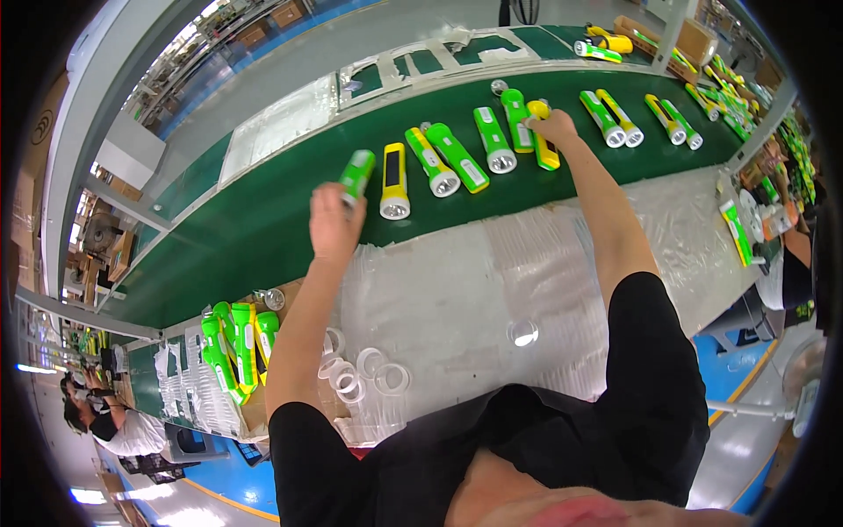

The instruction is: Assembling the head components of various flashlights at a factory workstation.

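Toward the left of the green conveyor belt, my left hand (334, 224) is closed around the lower end of a green flashlight (358, 172), slightly blurred and tilted. On the far side, my right hand (555, 129) grips a yellow-and-green flashlight (546, 156) near its top. A green flashlight (516, 119) lies right beside it. Between my hands, several more lie in a loose row, among them a yellow one with a dark panel (394, 180) and a green one with a white head (492, 140).
White plastic rings (392, 379) and a clear disc (522, 332) lie on the plastic-covered bench (448, 307) before me. Several flashlights are piled at the left (244, 342). More pairs (606, 119) rest farther right on the belt. Co-workers sit at both sides; metal posts (762, 132) frame the line.
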{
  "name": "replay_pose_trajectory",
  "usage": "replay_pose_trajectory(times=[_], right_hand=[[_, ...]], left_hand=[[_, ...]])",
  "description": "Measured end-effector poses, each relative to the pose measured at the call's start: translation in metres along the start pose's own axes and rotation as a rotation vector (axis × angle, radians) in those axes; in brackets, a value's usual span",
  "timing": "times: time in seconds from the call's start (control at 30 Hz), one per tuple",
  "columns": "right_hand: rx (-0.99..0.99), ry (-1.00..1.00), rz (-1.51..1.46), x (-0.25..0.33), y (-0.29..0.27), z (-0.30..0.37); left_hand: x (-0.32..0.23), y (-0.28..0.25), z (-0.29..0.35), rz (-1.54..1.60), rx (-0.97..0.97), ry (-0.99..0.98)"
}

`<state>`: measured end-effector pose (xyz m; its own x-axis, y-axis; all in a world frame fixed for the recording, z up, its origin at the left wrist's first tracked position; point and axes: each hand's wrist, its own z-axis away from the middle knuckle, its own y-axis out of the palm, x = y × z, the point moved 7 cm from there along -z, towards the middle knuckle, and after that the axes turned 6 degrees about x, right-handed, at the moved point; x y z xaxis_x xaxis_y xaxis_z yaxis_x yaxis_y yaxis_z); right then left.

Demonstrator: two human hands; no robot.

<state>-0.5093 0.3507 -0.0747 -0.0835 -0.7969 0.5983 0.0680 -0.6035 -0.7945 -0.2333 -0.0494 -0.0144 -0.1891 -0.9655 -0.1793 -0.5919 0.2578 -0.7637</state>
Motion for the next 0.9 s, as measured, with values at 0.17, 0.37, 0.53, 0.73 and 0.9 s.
replay_pose_trajectory(times=[0.17,0.37,0.53,0.73,0.9], right_hand=[[0.201,0.131,-0.421,-0.048,-0.008,-0.02],[0.262,-0.047,-0.904,-0.017,-0.042,0.079],[0.309,-0.282,-0.815,0.023,-0.058,0.214],[0.357,-0.439,-0.631,0.043,-0.025,0.352],[0.235,-0.557,-0.435,0.047,0.003,0.414]], left_hand=[[-0.019,0.016,0.0,0.077,0.2,0.054],[-0.092,-0.016,-0.008,0.628,0.219,-0.116],[-0.162,0.03,0.013,1.22,0.357,-0.284],[-0.246,0.03,0.066,1.994,0.652,-0.689],[-0.226,0.0,0.103,2.005,0.379,-0.879]])
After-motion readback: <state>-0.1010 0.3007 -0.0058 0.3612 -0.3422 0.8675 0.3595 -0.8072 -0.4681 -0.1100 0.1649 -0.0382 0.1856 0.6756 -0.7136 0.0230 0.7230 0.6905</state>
